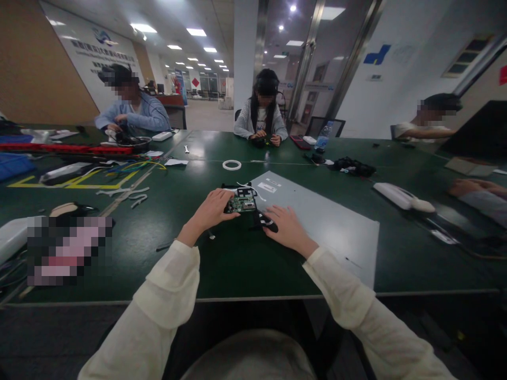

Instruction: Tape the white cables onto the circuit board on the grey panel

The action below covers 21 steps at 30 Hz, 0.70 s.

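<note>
A green circuit board [242, 204] lies at the middle of the table, with black plastic parts [246, 191] just behind it. My left hand [214, 209] grips the board's left side between thumb and fingers. On the right, my right hand [285, 226] has its fingers around a black part [263, 220] that touches the board's right end. A thin white cable [255, 191] curves behind the board. The grey flat panel [328, 221] lies partly under my right hand and forearm.
A white ring [232, 165] lies beyond the board. White cables [138, 198], a blue bin [15, 166] and a pixelated pink object [73, 248] are at left. White device [396, 196] and black bundle [352, 166] lie right. Several people sit around the table.
</note>
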### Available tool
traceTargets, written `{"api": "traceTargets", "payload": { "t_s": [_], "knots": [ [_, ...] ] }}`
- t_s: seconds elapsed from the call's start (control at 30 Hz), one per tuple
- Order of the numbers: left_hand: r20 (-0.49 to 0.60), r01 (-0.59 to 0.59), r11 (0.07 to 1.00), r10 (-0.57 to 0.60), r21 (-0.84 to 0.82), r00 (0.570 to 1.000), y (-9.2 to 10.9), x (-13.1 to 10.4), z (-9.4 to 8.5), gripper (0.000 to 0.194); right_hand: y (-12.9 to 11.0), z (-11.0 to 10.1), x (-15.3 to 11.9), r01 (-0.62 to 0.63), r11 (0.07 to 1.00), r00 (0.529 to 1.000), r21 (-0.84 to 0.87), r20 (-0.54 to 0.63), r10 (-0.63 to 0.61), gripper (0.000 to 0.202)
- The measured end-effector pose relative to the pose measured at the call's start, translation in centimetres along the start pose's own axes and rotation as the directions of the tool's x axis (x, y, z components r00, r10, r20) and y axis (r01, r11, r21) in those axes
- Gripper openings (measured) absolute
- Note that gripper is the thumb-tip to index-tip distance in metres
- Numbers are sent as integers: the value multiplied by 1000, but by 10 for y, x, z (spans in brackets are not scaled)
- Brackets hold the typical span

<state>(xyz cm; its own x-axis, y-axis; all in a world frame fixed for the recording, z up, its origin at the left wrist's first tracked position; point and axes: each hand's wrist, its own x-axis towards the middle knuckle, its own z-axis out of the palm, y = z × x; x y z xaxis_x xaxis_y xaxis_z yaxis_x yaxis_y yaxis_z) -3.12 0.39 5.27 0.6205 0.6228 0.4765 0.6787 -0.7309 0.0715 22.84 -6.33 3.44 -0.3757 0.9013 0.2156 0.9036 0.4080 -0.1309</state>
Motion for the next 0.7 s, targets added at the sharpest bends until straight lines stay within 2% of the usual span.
{"api": "traceTargets", "payload": {
  "t_s": [0.13, 0.2, 0.33, 0.4, 0.6, 0.7],
  "knots": [
    [-7, -22, 1000, 22, 22, 1000, 1, 0, 0, 47, -3, 6, 5, 32, 999, 998, -6, -47, -32, 33],
    [-16, -26, 999, 26, 28, 1000, 0, 0, 1, 48, -2, 6, 6, 4, 1000, 998, 26, -64, -2, 32],
    [-29, -28, 999, 29, 42, 999, -1, 0, 1, 49, 12, 6, 6, -168, 974, 972, 153, -140, 189, 40],
    [-31, -29, 999, 31, 44, 999, -1, -1, 0, 49, 20, 7, 5, -239, 960, 950, 148, -169, 263, 42],
    [-43, -15, 998, 17, 66, 999, -5, -3, -3, 49, 28, 21, 5, -305, 949, 952, -84, -66, 300, 44],
    [-41, -1, 995, 5, 96, 999, -8, -3, -4, 48, 26, 25, 6, -286, 952, 958, -107, -7, 287, 46]
  ]
}}
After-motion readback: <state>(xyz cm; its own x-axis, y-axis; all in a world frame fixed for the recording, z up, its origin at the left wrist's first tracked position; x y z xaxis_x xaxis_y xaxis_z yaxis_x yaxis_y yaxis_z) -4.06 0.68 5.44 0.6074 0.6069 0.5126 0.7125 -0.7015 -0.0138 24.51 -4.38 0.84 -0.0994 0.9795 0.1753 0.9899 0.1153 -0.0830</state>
